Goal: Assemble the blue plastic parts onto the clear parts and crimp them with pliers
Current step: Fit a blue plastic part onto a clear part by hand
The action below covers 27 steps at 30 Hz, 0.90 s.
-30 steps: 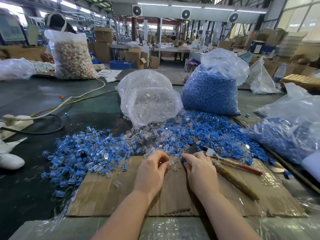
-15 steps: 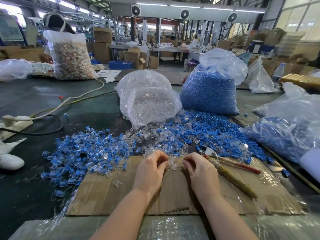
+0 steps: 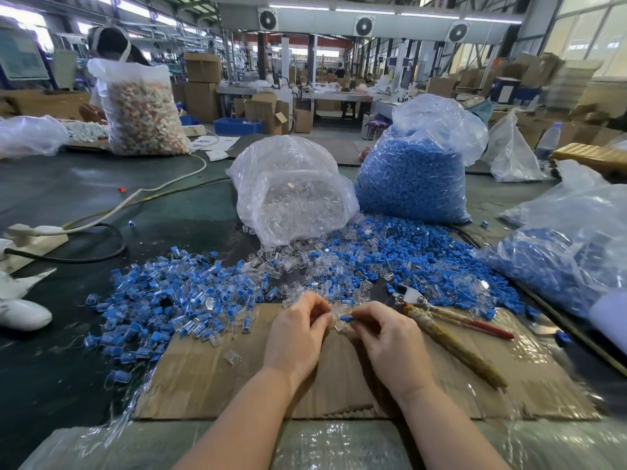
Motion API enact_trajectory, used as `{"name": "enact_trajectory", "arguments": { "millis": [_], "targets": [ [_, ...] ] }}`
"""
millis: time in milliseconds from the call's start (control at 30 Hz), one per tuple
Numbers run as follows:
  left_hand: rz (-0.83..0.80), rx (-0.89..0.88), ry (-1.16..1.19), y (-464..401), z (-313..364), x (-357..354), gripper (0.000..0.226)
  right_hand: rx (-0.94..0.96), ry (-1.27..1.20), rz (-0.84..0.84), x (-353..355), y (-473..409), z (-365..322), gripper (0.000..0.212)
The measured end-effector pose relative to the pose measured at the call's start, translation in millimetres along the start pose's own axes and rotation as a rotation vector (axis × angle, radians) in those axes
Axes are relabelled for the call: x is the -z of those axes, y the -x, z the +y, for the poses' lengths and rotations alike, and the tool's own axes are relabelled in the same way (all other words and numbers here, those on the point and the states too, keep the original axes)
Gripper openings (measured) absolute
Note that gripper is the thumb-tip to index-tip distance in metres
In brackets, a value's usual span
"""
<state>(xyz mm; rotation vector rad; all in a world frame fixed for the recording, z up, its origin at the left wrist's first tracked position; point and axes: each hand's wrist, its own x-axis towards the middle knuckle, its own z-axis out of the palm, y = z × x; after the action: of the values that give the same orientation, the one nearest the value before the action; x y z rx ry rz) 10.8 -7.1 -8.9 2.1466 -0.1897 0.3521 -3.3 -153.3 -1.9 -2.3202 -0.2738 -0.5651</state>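
Both hands meet over the cardboard sheet (image 3: 217,385), fingertips almost touching; the left hand (image 3: 297,334) has its fingers curled in and pinches a clear part (image 3: 336,315) at its tips, while the right hand (image 3: 386,337) pinches a blue part (image 3: 346,319) between thumb and forefinger; the blue part points leftward at the clear one, its long axis roughly along the line between the two grips, so the two pieces seem to be touching or just short of it, though whether the blue is already seated I cannot tell; the coming move, as I judge it, is a short push of right toward left along that axis; just to the right of the right hand's grip lie the pliers (image 3: 441,317), jaws nearest the grip and the two wrapped handles trailing away rightward and toward the person, so the right hand is plainly the nearer one to take them for the crimp; left of the left hand's grip a lone clear piece (image 3: 232,357) sits on the cardboard; beyond and to the left spreads the pile of assembled pieces (image 3: 163,300); straight beyond the grip lie loose clear and blue parts (image 3: 400,252) mixed; farther still stand the bag of clear parts (image 3: 291,198) and, to its right, the bag of blue parts (image 3: 412,178).
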Motion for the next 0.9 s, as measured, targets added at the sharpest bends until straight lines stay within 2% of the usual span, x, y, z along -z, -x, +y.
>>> {"name": "enact_trajectory", "arguments": {
  "millis": [267, 700, 900],
  "targets": [
    [-0.045, -0.03, -0.005, 0.7, 0.8, 1.1, 0.018, 0.088, 0.057, -0.03, -0.4, 1.5, -2.0, 0.009],
    [-0.082, -0.019, 0.062, 3.2, 2.8, 2.3, 0.017, 0.179, 0.128, 0.011, -0.5, 2.8, -1.4, 0.013],
    [-0.075, -0.112, -0.021, 6.6, 4.3, 1.7, 0.011, 0.19, 0.153, 0.019, -2.2, 2.0, -1.3, 0.018]
  ]
}}
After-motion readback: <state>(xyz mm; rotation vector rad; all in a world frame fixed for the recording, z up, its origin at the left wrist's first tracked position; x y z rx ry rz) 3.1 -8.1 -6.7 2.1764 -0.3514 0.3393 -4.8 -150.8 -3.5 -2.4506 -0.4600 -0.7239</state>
